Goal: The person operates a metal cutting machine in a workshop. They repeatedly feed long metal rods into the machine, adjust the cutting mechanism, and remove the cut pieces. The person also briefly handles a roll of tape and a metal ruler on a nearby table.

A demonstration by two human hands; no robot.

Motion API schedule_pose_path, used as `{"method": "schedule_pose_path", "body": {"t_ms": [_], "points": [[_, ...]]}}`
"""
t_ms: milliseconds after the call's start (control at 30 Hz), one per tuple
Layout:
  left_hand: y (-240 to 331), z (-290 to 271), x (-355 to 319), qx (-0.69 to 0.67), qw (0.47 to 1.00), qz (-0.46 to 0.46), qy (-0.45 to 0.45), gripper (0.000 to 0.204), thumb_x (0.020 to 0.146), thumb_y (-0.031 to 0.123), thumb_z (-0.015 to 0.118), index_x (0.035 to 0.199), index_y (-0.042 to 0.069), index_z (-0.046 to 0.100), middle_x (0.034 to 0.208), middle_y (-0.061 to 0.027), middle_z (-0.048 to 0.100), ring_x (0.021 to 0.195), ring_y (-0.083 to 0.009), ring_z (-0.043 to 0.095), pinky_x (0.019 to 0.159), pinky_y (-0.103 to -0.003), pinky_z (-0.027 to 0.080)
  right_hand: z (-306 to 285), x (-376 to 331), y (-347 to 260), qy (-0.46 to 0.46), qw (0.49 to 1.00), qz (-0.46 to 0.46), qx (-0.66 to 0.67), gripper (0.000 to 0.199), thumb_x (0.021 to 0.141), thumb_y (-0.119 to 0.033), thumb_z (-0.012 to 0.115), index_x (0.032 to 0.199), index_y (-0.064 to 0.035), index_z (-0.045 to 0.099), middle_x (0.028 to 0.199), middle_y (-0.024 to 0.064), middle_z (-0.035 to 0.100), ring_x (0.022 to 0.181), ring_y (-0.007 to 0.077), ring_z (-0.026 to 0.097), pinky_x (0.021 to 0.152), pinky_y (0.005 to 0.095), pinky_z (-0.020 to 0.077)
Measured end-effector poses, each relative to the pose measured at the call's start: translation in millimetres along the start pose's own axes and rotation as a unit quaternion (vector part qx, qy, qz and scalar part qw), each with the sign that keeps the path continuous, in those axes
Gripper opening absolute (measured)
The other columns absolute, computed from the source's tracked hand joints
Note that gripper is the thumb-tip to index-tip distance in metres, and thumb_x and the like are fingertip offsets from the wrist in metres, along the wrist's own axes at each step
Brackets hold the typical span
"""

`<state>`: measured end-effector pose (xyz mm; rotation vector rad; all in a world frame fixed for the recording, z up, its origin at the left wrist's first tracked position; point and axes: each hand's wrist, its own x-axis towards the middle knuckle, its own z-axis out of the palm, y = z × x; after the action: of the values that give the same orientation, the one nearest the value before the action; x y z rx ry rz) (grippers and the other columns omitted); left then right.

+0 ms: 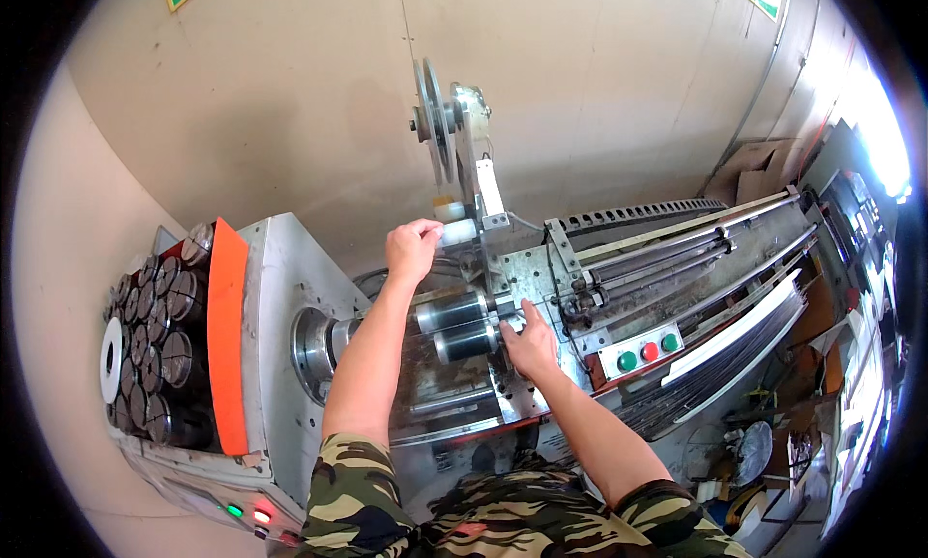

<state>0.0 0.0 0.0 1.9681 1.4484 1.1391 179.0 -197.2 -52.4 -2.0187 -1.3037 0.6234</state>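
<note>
My left hand (413, 249) is closed around a small white cylinder (458, 232) fixed beside the upright bracket of a grey metal machine (527, 268). My right hand (531, 341) rests on the machine's plate, its fingers touching the end of two steel rollers (456, 326) that lie side by side. A grooved pulley wheel (432, 118) stands on the bracket above my left hand. A round chuck (314, 350) sits left of the rollers, partly hidden by my left forearm.
A rack of several metal collets (155, 336) with an orange panel (228, 336) stands at the left. Green and red push buttons (646, 350) sit on a white panel at the right. Long steel rods (735, 345) lie along the feeder. Clutter covers the floor at right.
</note>
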Motion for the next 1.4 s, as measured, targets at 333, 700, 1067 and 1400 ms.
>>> {"method": "schedule_pose_path", "body": {"t_ms": [333, 700, 1067, 1400], "points": [[1, -3, 4, -0.003, 1.0, -0.006, -0.004, 0.016, 0.086, 0.019, 0.071, 0.096, 0.008, 0.077, 0.081, -0.0103, 0.074, 0.074, -0.0193, 0.071, 0.07, -0.032, 0.053, -2, 4, -8, -0.013, 0.999, 0.015, 0.028, 0.068, 0.086, -0.035, 0.067, 0.14, 0.0018, 0.047, 0.143, 0.0272, 0.049, 0.127, 0.0431, 0.052, 0.107, 0.0444, 0.0411], [4, -1, 5, 0.001, 1.0, -0.011, -0.011, 0.018, 0.084, 0.023, 0.07, 0.095, 0.01, 0.077, 0.087, -0.0144, 0.073, 0.081, -0.0305, 0.071, 0.076, -0.038, 0.054, -2, 9, -4, -0.012, 1.0, 0.02, -0.003, 0.07, 0.085, -0.035, 0.069, 0.141, 0.0021, 0.047, 0.132, 0.0277, 0.056, 0.12, 0.041, 0.056, 0.103, 0.0428, 0.0433], [-1, 4, 7, 0.019, 1.0, 0.005, -0.008, 0.018, 0.085, 0.024, 0.071, 0.095, 0.012, 0.078, 0.089, -0.0127, 0.074, 0.082, -0.0289, 0.071, 0.075, -0.038, 0.054, 5, 13, 8, 0.025, 1.0, -0.005, -0.015, 0.072, 0.083, -0.038, 0.071, 0.141, -0.0012, 0.049, 0.112, 0.0282, 0.067, 0.105, 0.0404, 0.065, 0.094, 0.0439, 0.0492], [-4, 8, 9, -0.001, 1.0, -0.002, -0.012, 0.018, 0.085, 0.024, 0.071, 0.096, 0.011, 0.078, 0.089, -0.0128, 0.074, 0.081, -0.0281, 0.071, 0.075, -0.037, 0.054, 5, 15, 10, 0.022, 1.0, 0.011, -0.016, 0.073, 0.082, -0.039, 0.072, 0.14, -0.0006, 0.05, 0.104, 0.0257, 0.069, 0.099, 0.0375, 0.066, 0.091, 0.0423, 0.0495]]}}
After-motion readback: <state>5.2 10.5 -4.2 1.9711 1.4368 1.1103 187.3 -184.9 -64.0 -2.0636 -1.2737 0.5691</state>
